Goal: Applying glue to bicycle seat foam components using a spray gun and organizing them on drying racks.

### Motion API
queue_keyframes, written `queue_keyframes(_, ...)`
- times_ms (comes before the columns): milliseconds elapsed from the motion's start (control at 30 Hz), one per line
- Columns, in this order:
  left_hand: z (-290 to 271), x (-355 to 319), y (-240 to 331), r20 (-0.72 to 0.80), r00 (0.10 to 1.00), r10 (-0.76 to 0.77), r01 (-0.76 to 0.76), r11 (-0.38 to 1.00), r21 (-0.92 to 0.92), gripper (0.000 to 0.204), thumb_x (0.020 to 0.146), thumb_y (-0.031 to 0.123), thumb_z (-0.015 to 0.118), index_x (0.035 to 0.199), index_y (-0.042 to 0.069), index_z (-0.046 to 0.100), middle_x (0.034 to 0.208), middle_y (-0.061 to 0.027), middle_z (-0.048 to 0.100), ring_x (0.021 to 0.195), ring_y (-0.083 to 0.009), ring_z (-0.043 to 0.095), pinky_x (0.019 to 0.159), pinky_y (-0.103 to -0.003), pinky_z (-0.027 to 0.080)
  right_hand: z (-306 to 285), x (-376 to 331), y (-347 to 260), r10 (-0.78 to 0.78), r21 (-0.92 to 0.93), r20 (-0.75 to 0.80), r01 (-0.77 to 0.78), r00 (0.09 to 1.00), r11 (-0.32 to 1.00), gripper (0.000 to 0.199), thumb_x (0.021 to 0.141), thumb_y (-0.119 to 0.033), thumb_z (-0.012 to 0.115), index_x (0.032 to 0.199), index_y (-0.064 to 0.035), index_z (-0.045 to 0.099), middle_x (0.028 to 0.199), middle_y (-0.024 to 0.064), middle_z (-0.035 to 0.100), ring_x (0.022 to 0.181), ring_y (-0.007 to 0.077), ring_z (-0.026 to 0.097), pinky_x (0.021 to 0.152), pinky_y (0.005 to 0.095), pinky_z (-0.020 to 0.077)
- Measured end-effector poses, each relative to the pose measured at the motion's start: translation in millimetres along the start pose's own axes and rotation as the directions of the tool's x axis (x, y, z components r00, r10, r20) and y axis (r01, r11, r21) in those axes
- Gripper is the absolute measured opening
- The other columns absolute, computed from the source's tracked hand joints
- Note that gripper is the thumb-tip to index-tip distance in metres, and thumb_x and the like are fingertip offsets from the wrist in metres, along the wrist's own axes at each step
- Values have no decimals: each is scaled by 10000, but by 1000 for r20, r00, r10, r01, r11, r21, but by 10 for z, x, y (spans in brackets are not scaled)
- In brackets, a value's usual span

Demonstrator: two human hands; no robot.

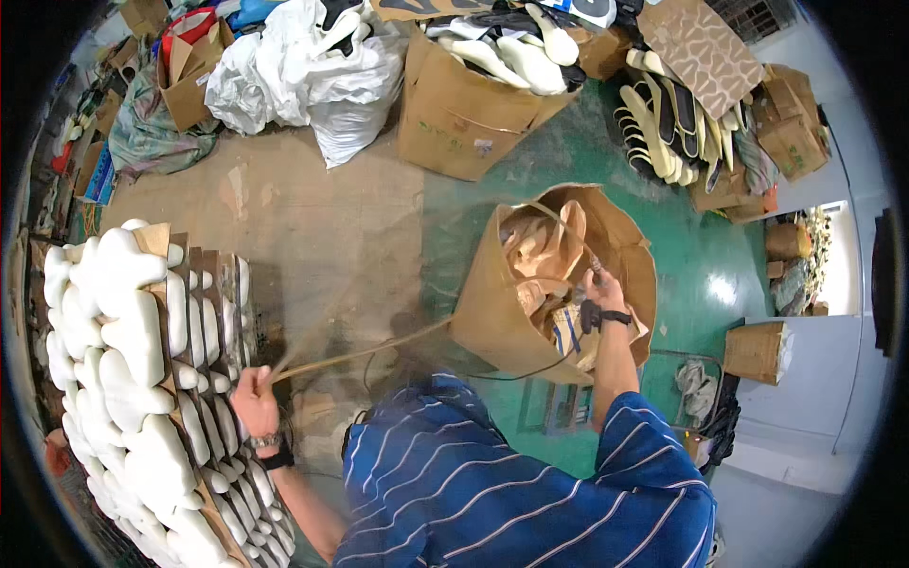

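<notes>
My left hand is closed around a long tan hose-like line, beside the stacked white foam pieces. From there the line runs right toward a large open cardboard box, and part of it loops over the box. My right hand is over the box's open top, its fingers closed on a small dark fitting where the looped line ends. Its exact kind is hard to make out. Crumpled brown paper and other scraps lie inside the box.
Behind stand a cardboard box of white padded pieces, white sacks and a pile of cream and black pieces. A thin dark cable hangs by the near box. A smaller carton stands at right.
</notes>
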State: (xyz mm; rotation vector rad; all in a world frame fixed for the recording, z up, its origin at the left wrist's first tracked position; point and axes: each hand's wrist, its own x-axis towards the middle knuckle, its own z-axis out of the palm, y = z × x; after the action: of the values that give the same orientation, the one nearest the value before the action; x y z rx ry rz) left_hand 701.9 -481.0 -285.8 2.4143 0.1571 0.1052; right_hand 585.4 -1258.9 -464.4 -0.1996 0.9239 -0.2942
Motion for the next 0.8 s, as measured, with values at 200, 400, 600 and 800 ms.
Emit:
queue_keyframes(200,804,-177,286,354,874,332,-347,938,-21,257,916,302,670,806,70,681,641,-210,599,594,-413,606,562,-455,460,-452,398,-241,-455,-417,421,612,785,672,47,903,54,608,948,59,621,936,133,668,890,248,656,797,349,580)
queue_keyframes(400,911,-536,450,399,844,358,-412,910,55,198,863,331,718,884,136,740,673,-169,660,662,-400,655,627,-480,520,1230,-767,2074,-214,-610,308,365,927,703,229,969,-150,600,1130,9,636,971,96,669,792,194,658,713,293,555)
queue_keyframes(600,864,-550,-52,403,841,361,-430,898,93,629,779,295,789,1336,114,562,1295,-187,591,1169,-374,573,940,-459,484,1424,-1592,3672,168,-676,694,714,700,-181,588,913,-427,678,1291,21,632,1249,196,674,1165,273,640,1000,373,479)
queue_keyframes(800,188,-596,-823,196,978,74,-58,995,-87,594,856,322,715,1370,81,540,1367,-194,557,1261,-386,520,1062,-460,419,2018,-1259,5158,451,-478,709,840,542,-258,500,869,-370,727,1166,31,685,1114,200,722,994,300,712,890,387,537)
